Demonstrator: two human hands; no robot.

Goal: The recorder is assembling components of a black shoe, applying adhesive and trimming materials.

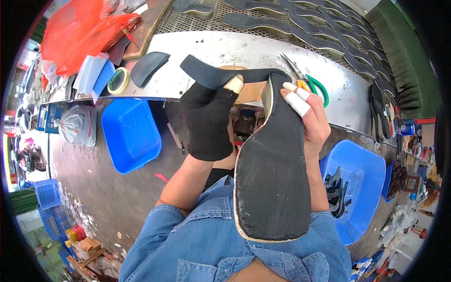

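My right hand, with white tape on its fingers, grips a black shoe sole with a cream edge. The sole's broad end hangs toward my chest and its narrower end is at the top. A dark strip runs left from that upper end, touching it; whether the two are joined I cannot tell. My left hand, in a black glove with a pale wrap on the thumb, is closed on the strip from below. Scissors with green and yellow handles lie just beyond my right hand on the white table.
Several soles lie on a mesh surface at the back. Left on the table are dark pieces, a tape roll and a red plastic bag. Blue tubs stand below, left and right; the right one holds dark scraps.
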